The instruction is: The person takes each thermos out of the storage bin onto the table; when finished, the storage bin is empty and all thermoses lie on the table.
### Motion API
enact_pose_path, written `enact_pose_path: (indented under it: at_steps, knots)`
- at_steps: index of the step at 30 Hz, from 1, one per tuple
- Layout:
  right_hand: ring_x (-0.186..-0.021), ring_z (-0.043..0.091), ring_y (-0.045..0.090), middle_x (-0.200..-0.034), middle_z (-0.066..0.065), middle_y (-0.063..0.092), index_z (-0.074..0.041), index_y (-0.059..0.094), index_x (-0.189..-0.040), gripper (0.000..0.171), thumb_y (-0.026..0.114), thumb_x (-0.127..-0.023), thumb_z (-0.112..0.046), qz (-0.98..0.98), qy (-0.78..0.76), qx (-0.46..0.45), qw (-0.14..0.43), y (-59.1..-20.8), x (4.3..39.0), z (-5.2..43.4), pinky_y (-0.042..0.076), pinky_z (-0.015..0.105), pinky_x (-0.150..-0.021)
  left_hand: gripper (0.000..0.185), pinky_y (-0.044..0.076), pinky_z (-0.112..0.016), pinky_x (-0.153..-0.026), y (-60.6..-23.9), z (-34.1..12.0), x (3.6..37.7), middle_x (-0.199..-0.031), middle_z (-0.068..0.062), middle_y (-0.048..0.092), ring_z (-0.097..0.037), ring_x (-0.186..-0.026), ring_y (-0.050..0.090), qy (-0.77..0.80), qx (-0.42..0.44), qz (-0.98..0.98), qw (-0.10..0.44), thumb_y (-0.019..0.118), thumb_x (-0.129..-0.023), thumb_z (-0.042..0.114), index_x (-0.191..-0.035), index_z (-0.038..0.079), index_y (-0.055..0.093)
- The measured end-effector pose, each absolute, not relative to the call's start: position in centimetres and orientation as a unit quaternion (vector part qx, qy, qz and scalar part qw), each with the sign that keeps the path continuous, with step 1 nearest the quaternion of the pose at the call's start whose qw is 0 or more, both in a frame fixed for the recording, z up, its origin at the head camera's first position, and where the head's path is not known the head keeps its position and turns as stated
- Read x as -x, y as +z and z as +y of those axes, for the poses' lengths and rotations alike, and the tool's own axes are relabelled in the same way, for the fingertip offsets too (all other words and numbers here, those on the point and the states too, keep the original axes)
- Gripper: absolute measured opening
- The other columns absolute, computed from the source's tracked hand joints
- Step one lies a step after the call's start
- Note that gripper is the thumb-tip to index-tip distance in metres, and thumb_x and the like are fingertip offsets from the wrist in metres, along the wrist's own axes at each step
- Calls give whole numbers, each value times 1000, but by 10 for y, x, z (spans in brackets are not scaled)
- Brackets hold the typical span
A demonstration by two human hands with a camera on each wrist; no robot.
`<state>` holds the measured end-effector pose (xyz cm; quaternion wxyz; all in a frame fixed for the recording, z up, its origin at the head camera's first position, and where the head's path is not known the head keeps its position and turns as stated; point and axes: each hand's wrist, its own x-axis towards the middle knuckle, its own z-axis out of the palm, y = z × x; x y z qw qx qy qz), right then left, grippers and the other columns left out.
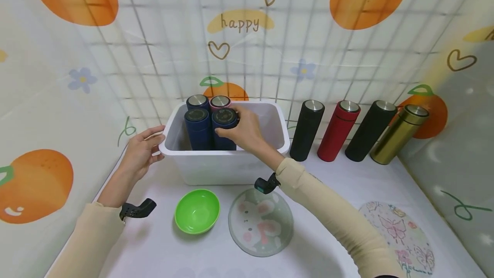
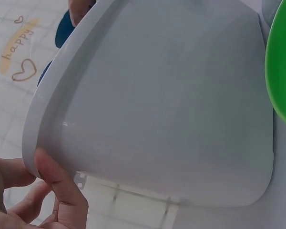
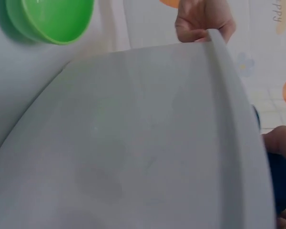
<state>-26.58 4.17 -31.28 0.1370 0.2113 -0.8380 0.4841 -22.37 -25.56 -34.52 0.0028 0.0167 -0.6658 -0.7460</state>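
A white plastic bin (image 1: 216, 166) holds several upright thermos bottles in its left half. My right hand (image 1: 247, 128) grips the dark blue thermos (image 1: 225, 117) at the front right of this group, thumb and fingers around its lid. Beside it stands another blue thermos (image 1: 198, 128); behind are a blue one (image 1: 197, 100) and one with a pink-red edge (image 1: 220, 101). At the bin's left corner, my left hand (image 1: 140, 151) holds the rim. The left wrist view shows its fingers (image 2: 62, 186) against the rim; the bin wall hides most of the bottles there.
Right of the bin stand a black thermos (image 1: 306, 130), a red one (image 1: 338, 131), another black one (image 1: 370, 131) and a gold one (image 1: 399, 135). In front lie a green bowl (image 1: 197, 211), a round rabbit mat (image 1: 260, 222) and a butterfly-patterned mat (image 1: 399, 235). A printed curtain (image 1: 173, 63) hangs behind.
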Motion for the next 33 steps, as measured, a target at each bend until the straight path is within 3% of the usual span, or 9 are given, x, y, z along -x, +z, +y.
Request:
enact_pose_path:
  at_steps: [7, 20, 26, 33]
  knots:
    - [-89, 17, 65, -109, 6, 69, -5, 61, -128, 64, 90, -74, -24, -838, 477, -213, 158, -299, 255, 48, 53, 27, -73, 50, 55, -23, -58, -343, -255, 224, -119, -7, 60, -15, -78, 65, -744, -14, -668, 2, 64, -99, 14, -144, 1, 45]
    - [-96, 17, 66, -106, 3, 71, -6, 62, -124, 60, 90, -73, -22, -801, 517, -239, 185, -278, 233, 63, 53, 30, -85, 50, 55, -23, -59, -344, -254, 224, -121, -8, 57, -15, -79, 65, -743, -15, -669, -2, 64, -100, 15, -144, 2, 45]
    - [-94, 12, 68, -104, 0, 72, -9, 65, -123, 59, 91, -72, -25, -787, 522, -249, 214, -261, 223, 72, 53, 28, -86, 45, 55, -23, -57, -344, -255, 225, -111, -3, 66, -14, -75, 65, -759, -11, -651, -5, 64, -99, 11, -140, 2, 48]
    - [-90, 13, 69, -101, 4, 73, -5, 66, -121, 57, 90, -70, -14, -742, 557, -280, 246, -241, 213, 81, 54, 29, -85, 47, 55, -24, -57, -346, -257, 225, -108, -2, 68, -14, -74, 66, -761, -9, -649, -3, 65, -98, 9, -140, 0, 47]
